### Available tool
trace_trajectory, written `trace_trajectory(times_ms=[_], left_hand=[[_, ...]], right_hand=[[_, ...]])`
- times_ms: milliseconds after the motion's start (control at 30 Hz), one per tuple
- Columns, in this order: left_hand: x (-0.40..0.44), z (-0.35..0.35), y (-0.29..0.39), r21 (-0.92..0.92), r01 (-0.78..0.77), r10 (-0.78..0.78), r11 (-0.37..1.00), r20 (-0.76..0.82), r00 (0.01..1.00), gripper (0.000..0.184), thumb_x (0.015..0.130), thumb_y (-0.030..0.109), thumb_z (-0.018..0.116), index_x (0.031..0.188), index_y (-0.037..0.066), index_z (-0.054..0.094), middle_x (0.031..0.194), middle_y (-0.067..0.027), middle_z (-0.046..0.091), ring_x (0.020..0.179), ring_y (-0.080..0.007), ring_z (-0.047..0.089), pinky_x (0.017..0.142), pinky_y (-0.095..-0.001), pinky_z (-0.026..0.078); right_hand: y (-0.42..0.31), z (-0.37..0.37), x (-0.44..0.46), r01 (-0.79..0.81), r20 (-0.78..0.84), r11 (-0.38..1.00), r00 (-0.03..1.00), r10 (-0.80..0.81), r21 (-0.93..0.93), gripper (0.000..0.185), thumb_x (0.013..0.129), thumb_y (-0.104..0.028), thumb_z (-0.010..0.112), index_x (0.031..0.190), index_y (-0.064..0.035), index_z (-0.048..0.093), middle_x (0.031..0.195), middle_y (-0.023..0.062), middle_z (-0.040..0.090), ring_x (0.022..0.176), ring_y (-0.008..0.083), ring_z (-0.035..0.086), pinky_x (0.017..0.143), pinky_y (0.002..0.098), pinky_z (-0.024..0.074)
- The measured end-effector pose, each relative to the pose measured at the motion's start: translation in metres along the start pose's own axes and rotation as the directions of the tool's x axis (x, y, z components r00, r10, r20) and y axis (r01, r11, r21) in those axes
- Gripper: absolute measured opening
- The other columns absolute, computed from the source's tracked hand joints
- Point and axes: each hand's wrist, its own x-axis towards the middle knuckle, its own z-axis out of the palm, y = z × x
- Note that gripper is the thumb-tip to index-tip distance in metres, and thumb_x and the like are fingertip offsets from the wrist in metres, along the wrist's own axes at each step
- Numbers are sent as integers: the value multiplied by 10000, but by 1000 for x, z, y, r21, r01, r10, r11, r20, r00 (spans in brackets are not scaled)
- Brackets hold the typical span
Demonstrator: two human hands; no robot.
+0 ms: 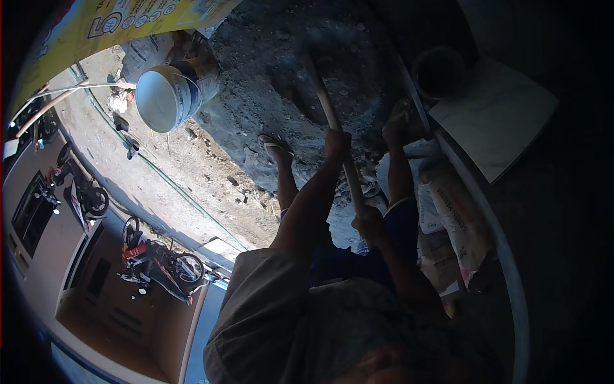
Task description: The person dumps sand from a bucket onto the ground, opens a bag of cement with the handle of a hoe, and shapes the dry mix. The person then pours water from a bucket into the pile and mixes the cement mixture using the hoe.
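Fingers wrapped round a long wooden handle, my left hand grips it near its middle. Lower on the same handle, close to my body, my right hand is closed round it. The handle slants up and away to a dark, wet-looking patch in the grey gravelly mix. Its far end is too dark and blurred to make out. My sandalled feet stand on either side of the handle, at the mix's near edge.
A white bucket lies tilted at the left, below a yellow banner. A dark bucket, a pale board and sacks are at the right. Motorcycles and a green hose are further left.
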Motion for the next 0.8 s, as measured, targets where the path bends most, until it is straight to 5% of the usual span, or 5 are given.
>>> trace_trajectory(times_ms=[100, 300, 533, 733, 800], left_hand=[[-9, -20, -11, -137, 46, -35, 990, 83, 996, 291, 751, 156, 633, 904, -84, 574, 777, -208, 653, 733, -339, 685, 604, -422, 564], [-32, -36, 4, -415, 102, -18, 904, 202, 979, 195, 797, 148, 628, 823, -40, 582, 710, -99, 593, 627, -238, 639, 538, -356, 542], [-109, -8, 85, -728, 153, 9, 668, 214, 977, 122, 783, 92, 593, 741, -16, 551, 681, -111, 598, 561, -224, 615, 478, -341, 504], [9, 109, 42, -279, -640, 667, 716, 2, 745, 173, 857, 177, 557, 813, 31, 637, 674, -93, 619, 614, -194, 651, 560, -321, 530], [-7, 80, 72, -358, -570, 604, 740, -18, 797, 155, 838, 161, 575, 870, 12, 604, 691, -97, 615, 612, -197, 647, 561, -320, 535]], right_hand=[[11, 13, -4, 298, 30, 868, 950, -312, -397, 296, 677, -147, 698, 874, 59, 615, 846, 246, 657, 784, 370, 673, 705, 449, 528], [-102, -74, -61, -128, 47, 938, 987, 151, -321, 453, 695, -162, 687, 1060, 77, 567, 907, 265, 652, 861, 408, 658, 765, 450, 522], [-53, -174, -74, 18, -63, 872, 996, -56, -490, 383, 678, -142, 672, 1009, 31, 584, 826, 254, 652, 826, 423, 657, 732, 480, 526], [-2, -210, -35, 77, -185, 800, 956, -230, -596, 266, 675, -135, 673, 904, -24, 594, 774, 229, 654, 792, 403, 662, 726, 483, 530], [18, -196, -7, 89, -186, 809, 953, -239, -582, 293, 675, -133, 675, 937, -23, 604, 802, 224, 664, 802, 399, 664, 728, 481, 533]])
